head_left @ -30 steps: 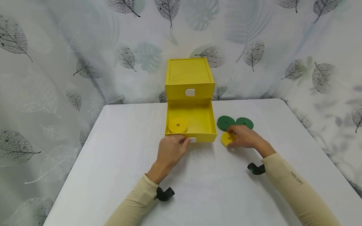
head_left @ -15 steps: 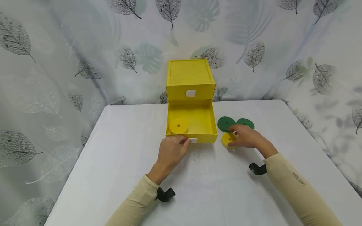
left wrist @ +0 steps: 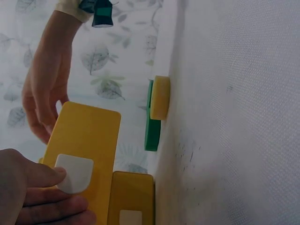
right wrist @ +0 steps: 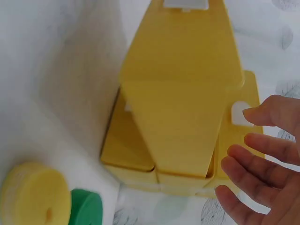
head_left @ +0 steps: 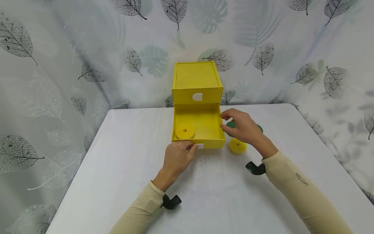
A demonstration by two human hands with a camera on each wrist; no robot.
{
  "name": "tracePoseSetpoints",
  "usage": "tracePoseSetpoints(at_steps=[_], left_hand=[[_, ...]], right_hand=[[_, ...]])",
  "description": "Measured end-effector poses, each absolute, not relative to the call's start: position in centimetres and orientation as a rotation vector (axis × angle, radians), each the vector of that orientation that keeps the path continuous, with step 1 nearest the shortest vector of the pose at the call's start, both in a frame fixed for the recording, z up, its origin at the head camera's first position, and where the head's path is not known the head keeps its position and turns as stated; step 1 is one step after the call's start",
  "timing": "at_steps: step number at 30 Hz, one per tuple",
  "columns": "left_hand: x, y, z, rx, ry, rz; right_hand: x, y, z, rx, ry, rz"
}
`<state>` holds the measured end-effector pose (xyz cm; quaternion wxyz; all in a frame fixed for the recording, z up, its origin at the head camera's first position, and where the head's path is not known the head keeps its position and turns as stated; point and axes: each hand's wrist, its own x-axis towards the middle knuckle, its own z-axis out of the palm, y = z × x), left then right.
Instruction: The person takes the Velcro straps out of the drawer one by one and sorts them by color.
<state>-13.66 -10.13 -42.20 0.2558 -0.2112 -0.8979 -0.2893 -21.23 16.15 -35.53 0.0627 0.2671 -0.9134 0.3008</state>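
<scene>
A yellow drawer point(head_left: 205, 143) stands pulled out of the yellow box of drawers point(head_left: 196, 74). At its front, my left hand point(head_left: 178, 158) pinches the white tab point(left wrist: 77, 173), the thumb lying on it. One yellow disc with a centre hole point(head_left: 185, 130) lies inside the drawer, at the front left. My right hand point(head_left: 243, 126) hovers by the drawer's right wall, fingers spread and holding nothing. Below it on the table is another yellow disc point(head_left: 238, 146). Two green discs sit just behind that one; my right hand partly covers them, and one green disc point(right wrist: 86, 208) shows in the right wrist view.
Another drawer front with a white tab point(head_left: 197, 97) is above the pulled-out one, and a lower drawer point(left wrist: 133, 192) shows beneath it. The white table point(head_left: 131, 156) meets a leaf-printed curtain point(head_left: 117, 42) at its back edge.
My right hand has left the yellow disc on the table and moved up and left to the drawer's side, its fingers parted. My left hand stays at the drawer front.
</scene>
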Motion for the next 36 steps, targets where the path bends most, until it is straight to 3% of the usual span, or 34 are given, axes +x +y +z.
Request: tracePoseSetpoints(at_steps=[11,36], left_hand=[[-13.7,-10.2,-42.1,-0.579,-2.432,-0.781],[-13.6,-10.1,-42.1,-0.582,-2.457,-0.742]], right_hand=[[-21.9,12.1,-34.2,0.950,-2.785,0.867],[-23.2,8.3,-35.4,1.117,-2.920,0.734]])
